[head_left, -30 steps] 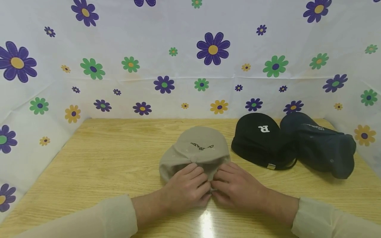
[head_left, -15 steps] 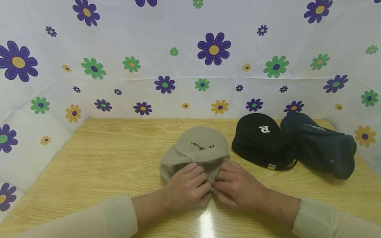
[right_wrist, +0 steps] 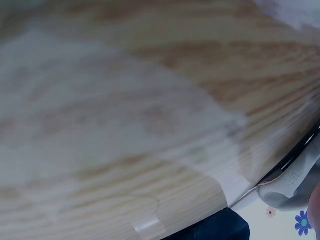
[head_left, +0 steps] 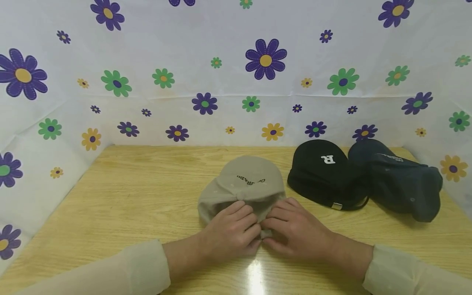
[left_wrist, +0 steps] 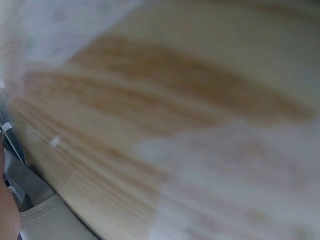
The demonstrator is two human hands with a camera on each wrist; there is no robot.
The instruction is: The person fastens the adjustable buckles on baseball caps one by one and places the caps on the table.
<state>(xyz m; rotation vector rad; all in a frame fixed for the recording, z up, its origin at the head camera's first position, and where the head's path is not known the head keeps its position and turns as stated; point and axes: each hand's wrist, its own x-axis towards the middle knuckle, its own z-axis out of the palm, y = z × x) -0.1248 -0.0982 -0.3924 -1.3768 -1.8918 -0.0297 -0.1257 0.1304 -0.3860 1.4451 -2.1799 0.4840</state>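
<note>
A beige baseball cap [head_left: 250,172] with dark arched lettering lies upside down to the viewer, its near side toward the person in the head view. My left hand [head_left: 233,229] curls its fingers on the cap's near edge, hiding part of the opening. Just beside it, my right hand [head_left: 295,227] pinches the same edge, where a short bit of beige strap [head_left: 266,234] shows between the hands. Only slivers of the cap's side [left_wrist: 50,225] and of the left hand [left_wrist: 7,212] enter the left wrist view. The right wrist view catches the cap [right_wrist: 286,192] at its lower right.
A black cap [head_left: 313,176] with a white letter R stands to the right, its strap and metal buckle facing forward. Against it leans a navy cap [head_left: 402,184]. Both rest on the wooden table [head_left: 147,184], with a flower-patterned cloth [head_left: 221,41] behind and at the sides.
The right hand's fingers have shifted slightly, and more of the strap shows between the two hands. The left hand and the caps stay in place.
</note>
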